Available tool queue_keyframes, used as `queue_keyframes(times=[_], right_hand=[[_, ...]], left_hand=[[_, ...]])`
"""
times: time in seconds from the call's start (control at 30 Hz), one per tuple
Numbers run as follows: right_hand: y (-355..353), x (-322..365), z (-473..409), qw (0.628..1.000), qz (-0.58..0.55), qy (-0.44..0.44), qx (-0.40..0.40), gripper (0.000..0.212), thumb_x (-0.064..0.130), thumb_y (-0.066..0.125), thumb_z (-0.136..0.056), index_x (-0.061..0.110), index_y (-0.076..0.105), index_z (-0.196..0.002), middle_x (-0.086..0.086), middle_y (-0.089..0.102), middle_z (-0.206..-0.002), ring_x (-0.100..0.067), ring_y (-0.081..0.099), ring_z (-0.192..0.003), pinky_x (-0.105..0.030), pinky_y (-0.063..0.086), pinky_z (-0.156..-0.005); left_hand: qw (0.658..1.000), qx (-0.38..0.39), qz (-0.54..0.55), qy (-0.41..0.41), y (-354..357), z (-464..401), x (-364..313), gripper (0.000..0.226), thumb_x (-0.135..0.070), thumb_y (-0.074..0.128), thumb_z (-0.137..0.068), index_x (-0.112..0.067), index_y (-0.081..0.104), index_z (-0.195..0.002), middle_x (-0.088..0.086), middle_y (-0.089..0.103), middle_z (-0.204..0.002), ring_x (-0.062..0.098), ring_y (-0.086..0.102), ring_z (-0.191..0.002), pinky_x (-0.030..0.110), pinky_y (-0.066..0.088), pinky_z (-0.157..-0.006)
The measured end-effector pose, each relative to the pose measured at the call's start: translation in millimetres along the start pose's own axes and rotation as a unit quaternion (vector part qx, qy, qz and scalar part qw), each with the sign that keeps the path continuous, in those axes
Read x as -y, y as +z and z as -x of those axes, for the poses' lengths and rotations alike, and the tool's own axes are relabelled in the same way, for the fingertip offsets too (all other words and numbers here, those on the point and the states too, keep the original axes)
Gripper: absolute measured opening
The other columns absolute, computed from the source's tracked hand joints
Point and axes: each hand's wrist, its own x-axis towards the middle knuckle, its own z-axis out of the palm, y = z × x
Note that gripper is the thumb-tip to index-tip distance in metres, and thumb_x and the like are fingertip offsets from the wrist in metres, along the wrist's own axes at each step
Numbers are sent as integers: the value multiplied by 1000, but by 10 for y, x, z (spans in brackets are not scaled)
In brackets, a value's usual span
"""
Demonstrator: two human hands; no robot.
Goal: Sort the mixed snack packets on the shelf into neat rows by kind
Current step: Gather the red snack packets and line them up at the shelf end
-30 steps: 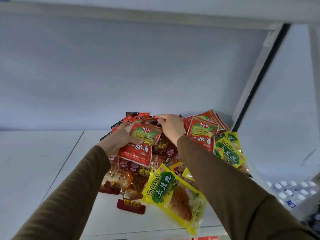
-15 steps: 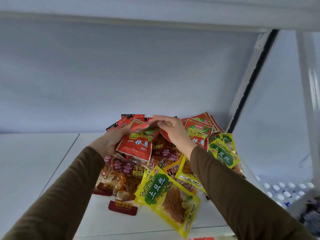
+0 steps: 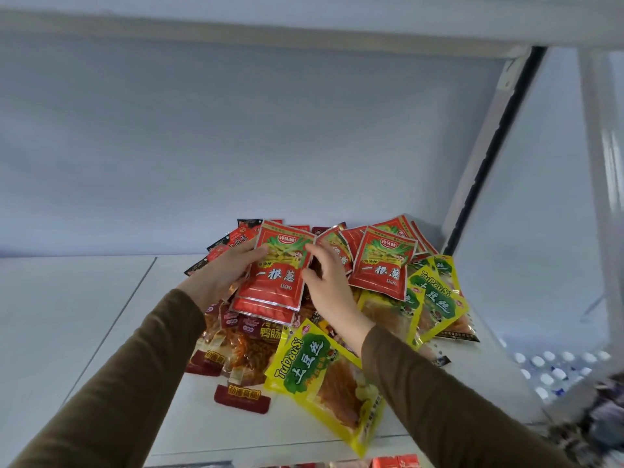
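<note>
A heap of mixed snack packets lies at the right end of the white shelf (image 3: 84,315). My left hand (image 3: 223,275) grips a small stack of red packets (image 3: 277,275) with green onion art, thumb across the top one. My right hand (image 3: 329,275) hovers just right of that stack, fingers relaxed and holding nothing. More red packets of the same kind (image 3: 383,265) lie at the back right. Yellow-green packets (image 3: 320,373) lie at the front, with others (image 3: 435,298) on the right. Clear packets with dark red labels (image 3: 236,349) lie under the stack.
The shelf back wall (image 3: 236,146) and the upper shelf (image 3: 304,15) close in the space. A white upright with a black strip (image 3: 486,146) bounds the right side. Bottle caps (image 3: 553,369) show lower right. Red packs (image 3: 395,462) peek from the shelf below.
My right hand laid a red packet onto the stack in my left hand and let go. The stack now stands more upright and higher.
</note>
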Motion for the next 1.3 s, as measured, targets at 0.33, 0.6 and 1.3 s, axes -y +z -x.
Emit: queue_keyframes(times=[0.33, 0.6, 1.3], right_hand=[[441, -42, 148, 989, -136, 48, -34, 61, 21, 64, -101, 34, 41, -155, 18, 6, -170, -11, 13, -157, -43, 27, -125], [205, 221, 120, 984, -153, -61, -70, 58, 20, 61, -103, 34, 41, -156, 19, 17, -167, 4, 16, -151, -29, 29, -123], [-1183, -840, -272, 971, 99, 160, -150, 97, 45, 77, -89, 20, 15, -160, -3, 70, -117, -22, 72, -90, -40, 61, -81]], left_hand=[[988, -28, -28, 150, 169, 259, 165, 62, -25, 75, -93, -46, 44, -142, -4, 68, -128, 23, 77, -96, 43, 65, -77], [986, 19, 144, 81, 294, 354, -126, 60, -23, 77, -84, -21, 53, -139, 12, 76, -117, 31, 78, -91, 38, 64, -71], [997, 61, -25, -49, 967, -596, -621, 52, -39, 86, -80, -15, 67, -121, 9, 80, -101, 32, 78, -93, 47, 60, -93]])
